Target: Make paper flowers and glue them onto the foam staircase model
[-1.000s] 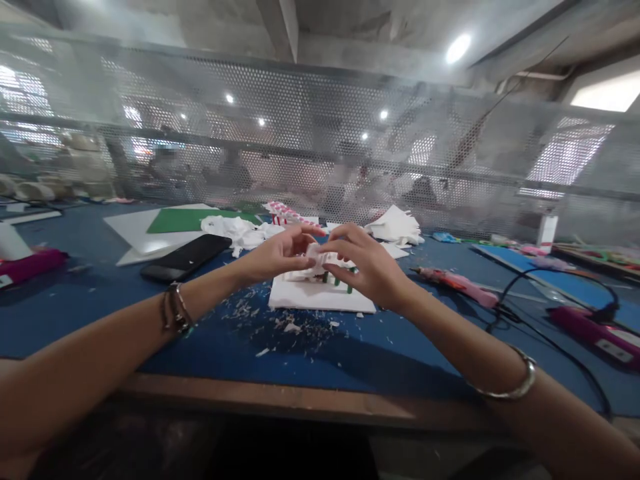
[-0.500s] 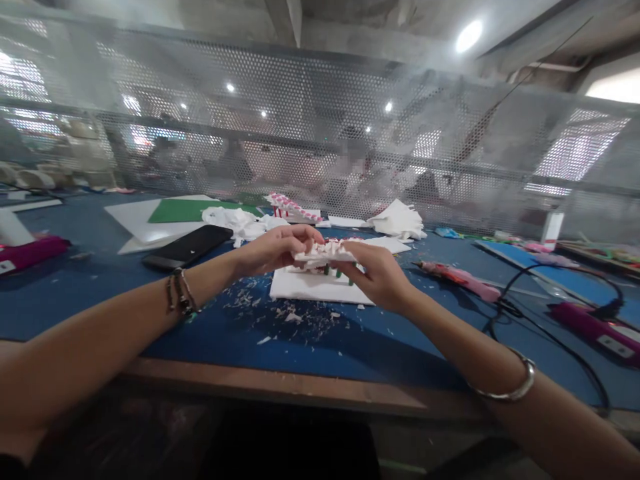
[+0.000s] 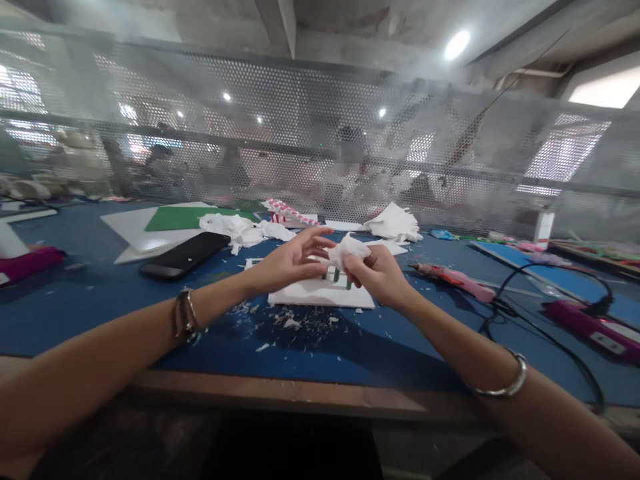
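Observation:
In my right hand (image 3: 377, 270) a crumpled white tissue (image 3: 349, 248) is pinched between thumb and fingers. My left hand (image 3: 293, 262) is beside it to the left, fingers stretched and apart, palm turned toward the tissue. Behind and below the hands a small model stands on a white foam board base (image 3: 320, 295); several green posts (image 3: 336, 275) rise from it. The hands and the tissue hide most of the model's upper part. White scraps (image 3: 293, 323) are scattered on the blue table in front of the base.
A black phone (image 3: 185, 255) lies left of the hands, by crumpled tissue (image 3: 233, 229) and a green sheet (image 3: 193, 218). Behind stand a pink-dotted model piece (image 3: 291, 211) and a tissue stack (image 3: 394, 222). At right are a pink-handled hot tool (image 3: 457, 280), its black cable and a purple power strip (image 3: 593, 327).
Both hands were at the white piece above the model. Now the tissue is bunched up in my right hand, and my left fingers have spread away from it.

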Action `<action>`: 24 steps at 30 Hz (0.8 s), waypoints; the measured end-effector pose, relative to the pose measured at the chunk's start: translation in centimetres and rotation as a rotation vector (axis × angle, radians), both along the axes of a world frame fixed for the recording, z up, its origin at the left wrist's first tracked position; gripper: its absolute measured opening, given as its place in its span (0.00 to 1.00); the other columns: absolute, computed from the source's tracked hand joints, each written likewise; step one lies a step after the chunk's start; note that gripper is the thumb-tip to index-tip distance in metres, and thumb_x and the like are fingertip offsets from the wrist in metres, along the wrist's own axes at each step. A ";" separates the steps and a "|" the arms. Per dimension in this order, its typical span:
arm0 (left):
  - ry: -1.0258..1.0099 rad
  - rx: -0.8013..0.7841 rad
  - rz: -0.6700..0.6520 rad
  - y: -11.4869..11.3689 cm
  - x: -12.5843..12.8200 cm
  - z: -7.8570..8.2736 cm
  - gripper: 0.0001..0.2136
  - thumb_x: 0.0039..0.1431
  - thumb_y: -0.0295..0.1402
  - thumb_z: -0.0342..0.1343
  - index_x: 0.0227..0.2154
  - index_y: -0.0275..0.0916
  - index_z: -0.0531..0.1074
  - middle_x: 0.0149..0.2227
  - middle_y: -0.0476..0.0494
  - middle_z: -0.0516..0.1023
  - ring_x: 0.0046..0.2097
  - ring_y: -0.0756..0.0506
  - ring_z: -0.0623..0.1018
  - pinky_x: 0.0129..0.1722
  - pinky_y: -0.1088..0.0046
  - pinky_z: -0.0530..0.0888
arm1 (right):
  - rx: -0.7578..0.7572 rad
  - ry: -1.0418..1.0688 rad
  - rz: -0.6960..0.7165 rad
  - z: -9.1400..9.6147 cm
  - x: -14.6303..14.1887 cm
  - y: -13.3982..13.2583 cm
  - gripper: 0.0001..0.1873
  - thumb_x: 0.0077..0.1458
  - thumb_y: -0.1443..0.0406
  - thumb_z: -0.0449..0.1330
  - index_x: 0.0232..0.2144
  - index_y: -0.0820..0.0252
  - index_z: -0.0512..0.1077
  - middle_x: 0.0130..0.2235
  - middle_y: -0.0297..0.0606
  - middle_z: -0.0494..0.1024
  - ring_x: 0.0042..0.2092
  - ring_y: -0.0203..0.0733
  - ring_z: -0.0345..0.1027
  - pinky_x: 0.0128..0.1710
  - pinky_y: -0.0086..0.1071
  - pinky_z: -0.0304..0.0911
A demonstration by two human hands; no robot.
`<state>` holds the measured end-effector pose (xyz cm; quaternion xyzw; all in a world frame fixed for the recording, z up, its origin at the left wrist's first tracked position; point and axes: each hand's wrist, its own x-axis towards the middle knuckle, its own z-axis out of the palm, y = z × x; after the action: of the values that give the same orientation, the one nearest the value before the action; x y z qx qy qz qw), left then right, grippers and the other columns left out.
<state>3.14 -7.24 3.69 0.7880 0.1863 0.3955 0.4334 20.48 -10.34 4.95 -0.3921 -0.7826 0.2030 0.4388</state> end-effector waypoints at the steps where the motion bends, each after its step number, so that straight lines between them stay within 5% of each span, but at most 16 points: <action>1: -0.007 -0.001 0.027 -0.5 0.4 -0.1 0.28 0.45 0.35 0.56 0.49 0.37 0.54 0.44 0.39 0.65 0.44 0.45 0.69 0.43 0.69 0.67 | -0.009 -0.003 0.009 0.0 -0.1 0.0 0.13 0.41 0.63 0.47 0.10 0.59 0.56 0.12 0.27 0.56 0.16 0.26 0.47 0.16 0.25 0.44; 7: 0.099 0.116 0.157 -1.6 1.0 0.1 0.08 0.46 0.36 0.52 0.26 0.36 0.66 0.30 0.47 0.66 0.33 0.49 0.67 0.31 0.74 0.66 | -0.063 0.008 0.021 0.4 0.0 -0.3 0.13 0.40 0.62 0.48 0.10 0.60 0.59 0.11 0.28 0.58 0.15 0.27 0.51 0.15 0.24 0.46; 10: 0.043 0.225 0.204 -1.6 0.6 0.7 0.08 0.47 0.36 0.49 0.20 0.37 0.64 0.31 0.47 0.65 0.34 0.50 0.67 0.33 0.75 0.65 | -0.085 0.026 0.005 0.7 0.1 -0.2 0.15 0.40 0.63 0.47 0.08 0.60 0.58 0.10 0.29 0.59 0.15 0.27 0.51 0.16 0.24 0.49; 14: 0.065 0.221 0.323 -1.7 0.3 1.0 0.13 0.53 0.37 0.42 0.16 0.38 0.58 0.19 0.52 0.61 0.23 0.53 0.62 0.24 0.77 0.62 | -0.112 0.066 -0.059 0.9 0.5 0.4 0.18 0.42 0.64 0.46 0.06 0.60 0.58 0.09 0.30 0.59 0.14 0.28 0.52 0.17 0.24 0.51; 20: 0.003 0.168 0.461 -0.6 -0.4 1.4 0.12 0.49 0.37 0.47 0.16 0.41 0.54 0.11 0.58 0.54 0.14 0.55 0.56 0.15 0.79 0.55 | -0.103 0.178 -0.181 1.3 1.5 1.2 0.16 0.43 0.66 0.47 0.07 0.60 0.58 0.09 0.29 0.59 0.14 0.27 0.52 0.16 0.24 0.50; 24: 0.222 0.301 0.490 1.7 -3.8 3.3 0.14 0.49 0.40 0.47 0.14 0.39 0.55 0.13 0.55 0.59 0.16 0.55 0.59 0.17 0.78 0.57 | -0.068 0.254 -0.250 1.8 2.2 1.6 0.14 0.42 0.67 0.47 0.08 0.60 0.58 0.10 0.29 0.59 0.14 0.27 0.51 0.15 0.24 0.49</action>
<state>-0.61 -5.51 6.95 0.8133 0.3566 0.4228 0.1806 22.71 -8.71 6.75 -0.4720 -0.6590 0.2211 0.5423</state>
